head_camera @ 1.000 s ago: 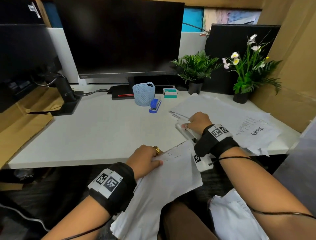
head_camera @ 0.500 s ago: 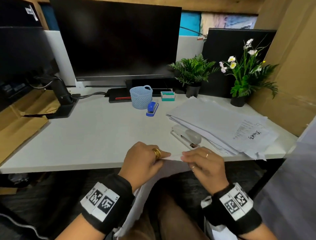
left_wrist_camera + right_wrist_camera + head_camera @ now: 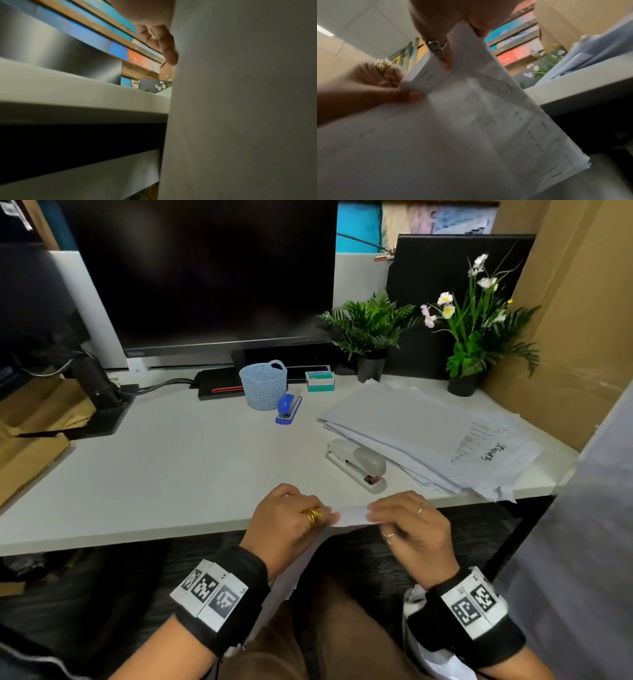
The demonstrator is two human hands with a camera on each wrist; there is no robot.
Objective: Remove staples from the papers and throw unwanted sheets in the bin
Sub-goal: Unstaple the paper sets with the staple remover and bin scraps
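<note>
Both hands pinch the sheets' top edge at the desk's 6 o'clock rim, left hand and right hand close together on the sheets, so peel slowly at the stapled corner to avoid tearing.

An office cubicle: a large black monitor stands at the far side of a white surface, with a grey stapler, a small blue stapler, a loose white paper stack, a white partition panel and two potted artificial plants.
</note>
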